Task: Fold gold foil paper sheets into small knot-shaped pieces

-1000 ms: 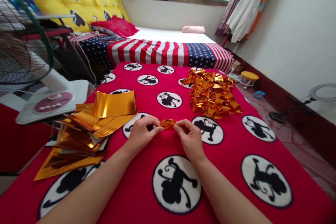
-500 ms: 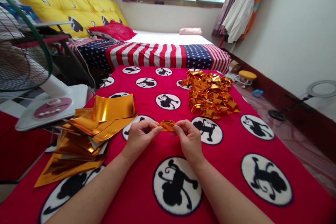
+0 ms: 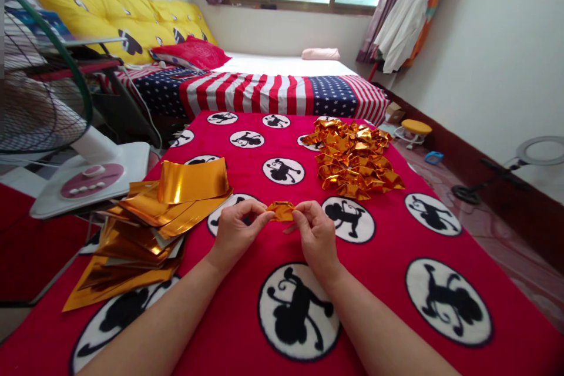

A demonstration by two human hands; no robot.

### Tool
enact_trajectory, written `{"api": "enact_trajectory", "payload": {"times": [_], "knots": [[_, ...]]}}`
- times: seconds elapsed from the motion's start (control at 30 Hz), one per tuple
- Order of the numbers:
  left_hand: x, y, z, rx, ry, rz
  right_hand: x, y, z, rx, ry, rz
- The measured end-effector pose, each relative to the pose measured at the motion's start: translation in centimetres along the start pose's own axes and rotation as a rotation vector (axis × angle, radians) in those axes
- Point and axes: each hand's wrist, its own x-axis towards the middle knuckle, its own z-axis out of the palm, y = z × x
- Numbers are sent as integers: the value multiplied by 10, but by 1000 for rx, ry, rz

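Between my two hands is a small folded piece of gold foil paper (image 3: 281, 211), held just over the red cloth. My left hand (image 3: 235, 232) pinches its left end between thumb and forefinger. At the right end, the thumb and forefinger of my right hand (image 3: 315, 232) are closed on it in the same way. To the left lies a loose, uneven stack of flat gold foil sheets (image 3: 191, 182), the top one slightly curled. Beyond my right hand sits a pile of folded gold foil ingots (image 3: 356, 158), shiny and crowded together.
A red cloth with black-and-white monkey circles (image 3: 370, 294) covers the table. An electric fan (image 3: 92, 170) stands at the left edge. Behind the table is a bed with a striped, starred cover (image 3: 264, 91). A yellow stool (image 3: 416, 127) and a ring light (image 3: 541, 150) are on the right.
Both hands keep their pinch on the folded foil paper, with hardly any movement. The whole view has shifted very slightly. The stack and pile look the same.
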Motion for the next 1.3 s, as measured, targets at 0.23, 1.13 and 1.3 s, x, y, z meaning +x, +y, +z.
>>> {"api": "enact_trajectory", "payload": {"times": [0.23, 1.13, 1.3], "knots": [[-2, 1, 1, 8, -12, 13, 0, -2, 0, 6, 11, 7], [-5, 0, 5, -194, -47, -101, 1, -4, 0, 140, -87, 90], [1, 1, 3, -257, -152, -179, 0, -1, -1, 102, -61, 61]]}}
